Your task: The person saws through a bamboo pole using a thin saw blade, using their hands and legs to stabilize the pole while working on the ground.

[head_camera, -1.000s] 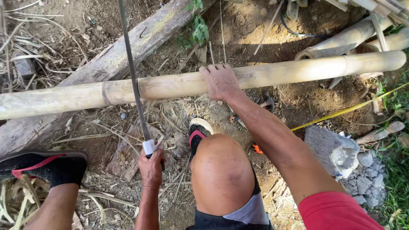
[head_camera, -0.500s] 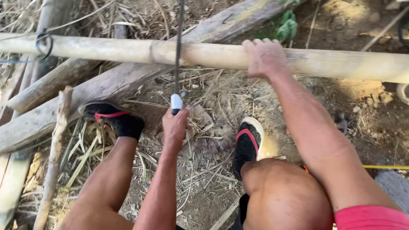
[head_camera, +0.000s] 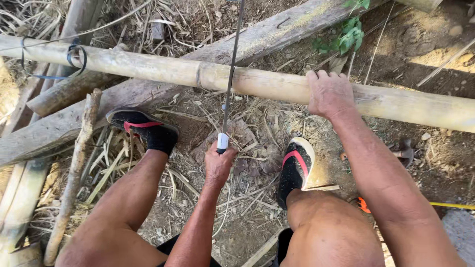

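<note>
1. The left hand [head_camera: 218, 165] is closed in a fist around the handle of a saw [head_camera: 230, 81]. The thin blade runs up and away from the hand and crosses the bamboo pole [head_camera: 208, 75] close to a ringed joint, so the teeth seem to bear on the pole's top side.

2. The right hand [head_camera: 329, 93] lies palm down on the same pole, fingers curled over the far side. It presses rather than grasps, likely to keep the round pole from rolling or shaking under the blade.

3. The pole lies almost level across the view, propped off the ground on a slanting plank [head_camera: 277, 34] and some shorter logs [head_camera: 69, 91]. That lift appears to give the blade room under the cut.

4. A dark cord [head_camera: 74, 54] loops around the pole near its left end, perhaps tying it to its support; I cannot tell how tightly.

5. The person squats with both sandalled feet planted just short of the pole, the left foot [head_camera: 143, 129] and the right foot [head_camera: 295, 168] either side of the sawing arm, which leaves that arm a free path.

6. Dry leaves and chips [head_camera: 247, 133] cover the dirt below.
</note>
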